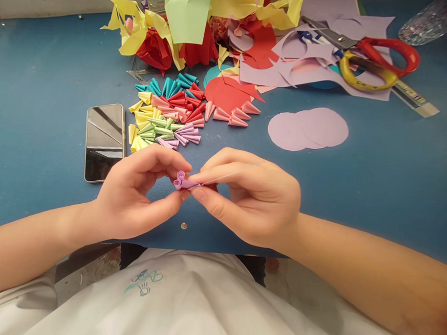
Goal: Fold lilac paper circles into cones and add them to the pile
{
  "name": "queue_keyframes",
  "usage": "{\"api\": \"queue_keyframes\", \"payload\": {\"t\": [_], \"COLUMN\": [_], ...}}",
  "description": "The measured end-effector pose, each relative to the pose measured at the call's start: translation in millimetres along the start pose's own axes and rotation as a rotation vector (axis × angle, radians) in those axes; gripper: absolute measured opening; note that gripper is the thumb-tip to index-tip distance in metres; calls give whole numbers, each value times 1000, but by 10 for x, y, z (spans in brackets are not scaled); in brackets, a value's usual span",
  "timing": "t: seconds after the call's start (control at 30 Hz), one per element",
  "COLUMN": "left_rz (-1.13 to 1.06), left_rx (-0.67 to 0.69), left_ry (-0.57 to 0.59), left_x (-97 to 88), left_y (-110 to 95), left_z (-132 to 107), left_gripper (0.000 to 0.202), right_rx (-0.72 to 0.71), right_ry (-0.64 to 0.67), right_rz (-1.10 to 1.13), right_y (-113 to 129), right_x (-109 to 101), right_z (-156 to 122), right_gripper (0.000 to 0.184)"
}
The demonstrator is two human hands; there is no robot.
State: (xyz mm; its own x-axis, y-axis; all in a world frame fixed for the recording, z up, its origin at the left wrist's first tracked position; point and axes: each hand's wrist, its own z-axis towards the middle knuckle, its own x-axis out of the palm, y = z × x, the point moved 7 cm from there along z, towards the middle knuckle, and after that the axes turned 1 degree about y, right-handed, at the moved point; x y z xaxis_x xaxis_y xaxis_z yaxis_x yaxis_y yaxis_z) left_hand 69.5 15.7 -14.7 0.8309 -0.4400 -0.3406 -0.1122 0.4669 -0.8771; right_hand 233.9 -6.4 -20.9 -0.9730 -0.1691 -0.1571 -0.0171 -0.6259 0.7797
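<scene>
Between my two hands is a small bundle of purple paper cones (180, 181), their rolled ends facing left and their points to the right. My left hand (142, 192) pinches the rolled end with thumb and fingertips. My right hand (248, 196) grips the pointed end between thumb and index finger. A thin pale thread (224, 177) runs from the tips over the right fingers. Just beyond my hands lies a pile of paper cones (163, 116) in teal, red, yellow, pink, green and purple. Overlapping purple paper circles (308, 129) lie to the right.
A phone (104, 142) lies left of the cones on the blue table (34, 120). Scissors (373, 59) with red and yellow handles rest on purple paper scraps (336, 36). Crumpled yellow paper (130, 29) and red paper (155, 50) are heaped at the back. A clear plastic bottle (427, 21) is at far right.
</scene>
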Motion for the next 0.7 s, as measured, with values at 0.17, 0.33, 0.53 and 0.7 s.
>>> {"api": "queue_keyframes", "payload": {"t": [0.17, 0.33, 0.53, 0.7], "left_rz": [7, 9, 42, 90], "left_rx": [64, 18, 56, 56], "left_ry": [3, -4, 28, 49], "left_x": [14, 17, 17, 12], "left_y": [-36, -14, -21, -22], "left_z": [-6, -13, -14, -12], "left_gripper": [37, 33, 25, 24], "right_rx": [-6, -23, -94, -138], "right_ry": [-22, -37, -8, 47], "right_rz": [4, -14, -89, -128], "right_y": [-12, -25, 12, 35], "right_x": [13, 20, 21, 22], "right_z": [4, 6, 10, 15], "right_gripper": [11, 13, 15, 16]}}
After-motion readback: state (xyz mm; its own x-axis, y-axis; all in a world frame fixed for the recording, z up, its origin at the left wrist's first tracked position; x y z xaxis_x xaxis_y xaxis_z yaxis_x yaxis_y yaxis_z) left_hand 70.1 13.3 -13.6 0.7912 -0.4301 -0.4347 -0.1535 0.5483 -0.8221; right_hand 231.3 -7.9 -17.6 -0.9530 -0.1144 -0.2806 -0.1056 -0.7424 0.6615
